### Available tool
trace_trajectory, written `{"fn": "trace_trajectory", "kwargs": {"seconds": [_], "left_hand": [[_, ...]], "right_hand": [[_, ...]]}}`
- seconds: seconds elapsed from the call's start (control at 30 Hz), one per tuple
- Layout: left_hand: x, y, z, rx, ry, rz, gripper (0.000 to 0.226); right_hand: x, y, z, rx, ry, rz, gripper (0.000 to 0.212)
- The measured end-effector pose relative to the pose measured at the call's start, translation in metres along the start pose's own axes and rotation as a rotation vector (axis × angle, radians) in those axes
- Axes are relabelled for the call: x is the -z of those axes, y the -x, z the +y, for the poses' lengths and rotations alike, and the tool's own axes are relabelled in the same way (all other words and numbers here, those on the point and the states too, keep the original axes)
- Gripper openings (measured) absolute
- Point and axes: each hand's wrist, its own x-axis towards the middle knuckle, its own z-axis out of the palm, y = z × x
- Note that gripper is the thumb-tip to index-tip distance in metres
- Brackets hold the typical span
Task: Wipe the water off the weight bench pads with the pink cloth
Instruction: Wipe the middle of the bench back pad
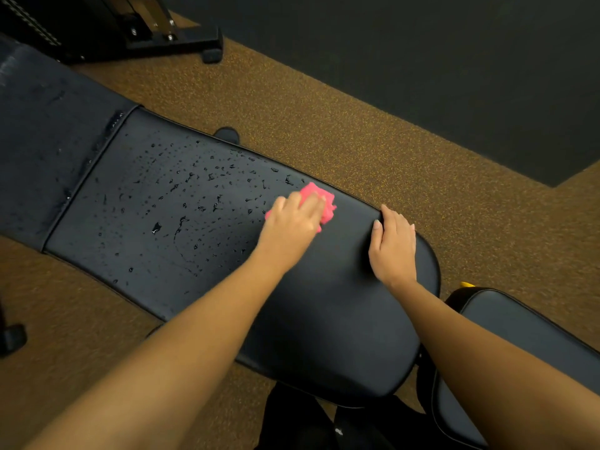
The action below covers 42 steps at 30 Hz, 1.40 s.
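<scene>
The long black bench pad [324, 319] runs from the upper left to the lower right. Water drops [181, 203] cover its left and middle part; the right part near me looks dry. My left hand [293, 222] presses the bunched pink cloth [324, 199] onto the pad near its far edge, fingers laid over the cloth. My right hand [394, 246] rests flat on the pad's right end, fingers straight. A second black pad [45, 141] at the left also carries drops. A third pad [519, 339] sits at the lower right.
Brown speckled flooring [357, 131] surrounds the bench, with a dark mat [454, 60] beyond. A black machine frame with a foot [181, 40] stands at the top left. A dark bench foot [13, 339] shows at the left edge.
</scene>
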Motion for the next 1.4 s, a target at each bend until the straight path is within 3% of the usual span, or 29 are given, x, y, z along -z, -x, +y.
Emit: {"fn": "trace_trajectory", "kwargs": {"seconds": [0.17,0.47,0.6,0.73,0.93,1.03,1.17,1.23,1.4], "left_hand": [[0.001,-0.005,-0.025,0.186,-0.030,-0.042,0.045],[0.002,-0.001,-0.030,-0.018,0.011,-0.072,0.045],[0.001,-0.014,-0.054,0.195,0.026,-0.099,0.036],[0.009,-0.020,-0.035,0.464,0.160,-0.132,0.041],[0.013,0.003,-0.007,0.275,0.135,-0.207,0.049],[0.013,-0.012,-0.029,0.348,0.077,-0.220,0.041],[0.015,-0.031,-0.058,0.571,0.143,-0.320,0.037],[0.019,-0.027,-0.051,0.598,0.126,-0.274,0.037],[0.017,-0.005,-0.032,0.399,0.081,-0.258,0.048]], "right_hand": [[0.002,0.000,0.000,0.004,-0.004,-0.015,0.044],[-0.001,0.000,0.000,0.004,0.003,0.008,0.044],[-0.001,0.000,0.000,0.007,0.006,0.001,0.044],[-0.001,0.000,0.001,0.005,0.007,0.001,0.044],[0.000,-0.001,0.000,0.008,0.005,-0.005,0.044],[0.002,-0.001,0.002,0.013,0.000,-0.016,0.044],[0.002,-0.001,0.002,0.023,-0.011,-0.017,0.044],[0.002,-0.001,0.001,0.019,-0.014,-0.012,0.044],[0.003,0.000,0.000,0.003,-0.017,-0.023,0.044]]}}
